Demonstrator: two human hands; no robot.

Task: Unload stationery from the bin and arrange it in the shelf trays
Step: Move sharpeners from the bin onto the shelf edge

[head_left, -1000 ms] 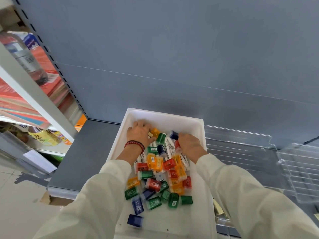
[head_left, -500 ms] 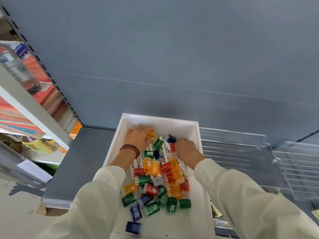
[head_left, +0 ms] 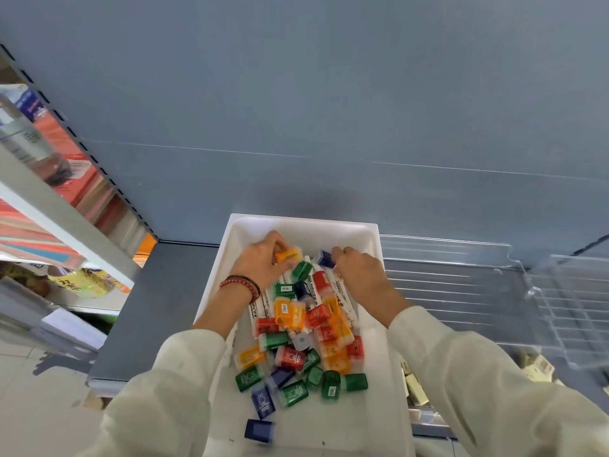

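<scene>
Orange sharpener (head_left: 287, 254) sits in left hand's (head_left: 262, 258) grip.

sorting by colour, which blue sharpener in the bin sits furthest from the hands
The blue sharpener lying alone at the near end of the white bin, apart from the pile; the other blue ones sit in the heap, closer to the hands.

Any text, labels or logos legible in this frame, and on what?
No text can be quoted.
White markers: dark print along the barrels, too blurred.
Small coloured cases: rabbit outline logo, wording below too small.
Yellow packet on the left shelf: dark characters, blurred.
Bottle: label unreadable.
</scene>
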